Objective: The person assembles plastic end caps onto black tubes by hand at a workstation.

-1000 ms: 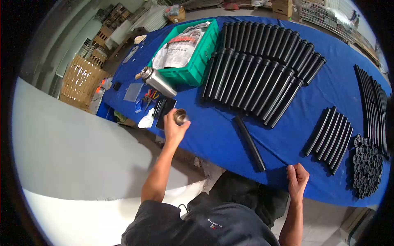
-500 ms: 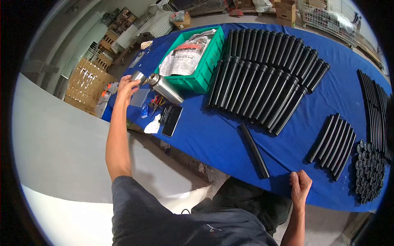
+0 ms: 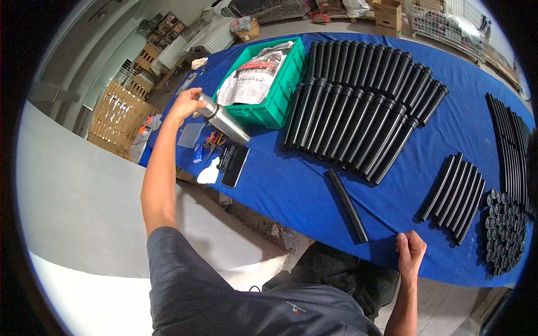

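Note:
My left hand (image 3: 186, 105) grips a steel cup lid (image 3: 206, 105), which sits at the mouth of a steel thermos flask (image 3: 228, 124). Whether the lid is screwed down cannot be seen. The flask stands beside the green crate, and it looks tilted in this wide view. My right hand (image 3: 412, 252) rests as a loose fist at the table's front edge. Its fingers are curled in, and their inner side is hidden. A single black tube (image 3: 348, 207) lies to the left of that hand.
A green crate (image 3: 274, 116) holds newspaper (image 3: 252, 78). Two rows of black tubes (image 3: 353, 126) fill the middle of the blue-covered table. Shorter tubes (image 3: 455, 199), round black caps (image 3: 499, 232) and thin rods (image 3: 511, 151) lie right. A phone (image 3: 235, 167) and pliers (image 3: 212, 143) lie near the flask.
My left hand has brought the cup lid up and right onto the mouth of the flask, which stood uncovered before. My right hand has stayed in place.

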`<state>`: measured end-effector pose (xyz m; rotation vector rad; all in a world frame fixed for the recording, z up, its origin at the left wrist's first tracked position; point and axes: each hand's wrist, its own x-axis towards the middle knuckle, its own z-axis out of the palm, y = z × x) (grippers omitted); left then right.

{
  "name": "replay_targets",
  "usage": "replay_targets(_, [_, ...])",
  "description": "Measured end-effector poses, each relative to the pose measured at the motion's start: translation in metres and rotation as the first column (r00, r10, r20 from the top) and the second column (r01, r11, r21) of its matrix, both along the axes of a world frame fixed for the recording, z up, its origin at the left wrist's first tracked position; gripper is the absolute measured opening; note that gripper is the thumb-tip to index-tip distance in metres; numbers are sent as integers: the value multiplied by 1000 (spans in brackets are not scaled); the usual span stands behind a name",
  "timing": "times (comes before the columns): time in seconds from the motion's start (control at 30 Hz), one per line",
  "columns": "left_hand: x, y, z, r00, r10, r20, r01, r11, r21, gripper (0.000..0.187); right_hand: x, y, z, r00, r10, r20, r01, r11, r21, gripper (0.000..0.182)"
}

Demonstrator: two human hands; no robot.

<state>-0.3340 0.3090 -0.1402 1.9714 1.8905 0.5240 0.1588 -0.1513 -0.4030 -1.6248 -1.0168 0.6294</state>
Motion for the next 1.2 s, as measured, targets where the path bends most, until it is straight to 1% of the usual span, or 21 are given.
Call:
replay_targets(0.1, [17, -18, 7, 990, 133, -54, -138, 984, -116, 72, 0, 2, 1, 1000, 3, -3, -3, 1000, 18, 36])
replay_targets(0.13, [14, -16, 3, 991, 123, -56, -128, 986, -104, 72, 0, 2, 0, 1000, 6, -5, -6, 1000, 26, 36])
replay_targets(0.23, [8, -11, -6, 999, 46, 6, -46, 997, -58, 70, 1, 1, 0, 1000, 9, -3, -9, 1000, 22, 35])
replay_targets(0.33, [-7, 7, -14, 995, -86, -49, 83, 995, -59, 70, 2, 1, -2, 1000, 13, 15, -13, 1000, 26, 35])
replay_targets(0.43, [-9, 10, -15, 991, -126, -31, 122, 986, -113, 72, 1, 1, 5, 1000, 12, -7, -12, 1000, 16, 35])
replay_targets(0.53, [-1, 2, -8, 991, -132, 30, 135, 978, -158, 74, -1, 2, 6, 1000, 3, -5, -3, 1000, 11, 35])
replay_targets(0.63, [0, -4, -4, 978, -209, 24, 210, 965, -159, 71, 0, 1, 5, 1000, 5, 20, -5, 1000, 8, 35])
replay_targets(0.73, [15, -7, -4, 998, 55, -15, -54, 998, 28, 78, 1, 1, 1, 1000, 8, 25, -8, 1000, 11, 35])
replay_targets(0.77, [12, -2, -4, 986, 74, -149, -74, 997, 8, 81, 1, 1, 1, 1000, 7, 26, -7, 1000, 13, 35])
replay_targets(0.83, [8, 8, -4, 909, 99, -405, -119, 993, -23, 90, 1, 1, 0, 1000, 4, 27, -5, 1000, 16, 35])
replay_targets(0.87, [9, 9, -5, 935, 121, -334, -139, 990, -31, 80, 2, 1, 0, 1000, 1, 23, -1, 1000, 12, 35])
replay_targets(0.97, [-2, 15, -12, 991, 42, -125, -50, 997, -63, 76, 1, 1, 0, 1000, -10, 2, 10, 1000, 2, 35])
replay_targets(1.07, [-23, 29, -15, 978, -205, -26, 200, 972, -124, 75, -1, 1, 2, 1000, -10, -9, 10, 1000, 2, 35])
replay_targets(1.1, [-29, 30, -17, 978, -202, -44, 197, 976, -97, 76, 0, 1, 1, 1000, -7, 0, 7, 1000, 2, 35])
replay_targets(1.17, [-3, 2, -4, 977, -197, -78, 194, 980, -40, 79, 1, 1, 1, 1000, -2, 3, 2, 1000, 1, 35])
replay_targets(1.2, [3, 2, -3, 988, -85, -127, 86, 996, 1, 79, 1, 1, 1, 1000, -1, -4, 1, 1000, 1, 34])
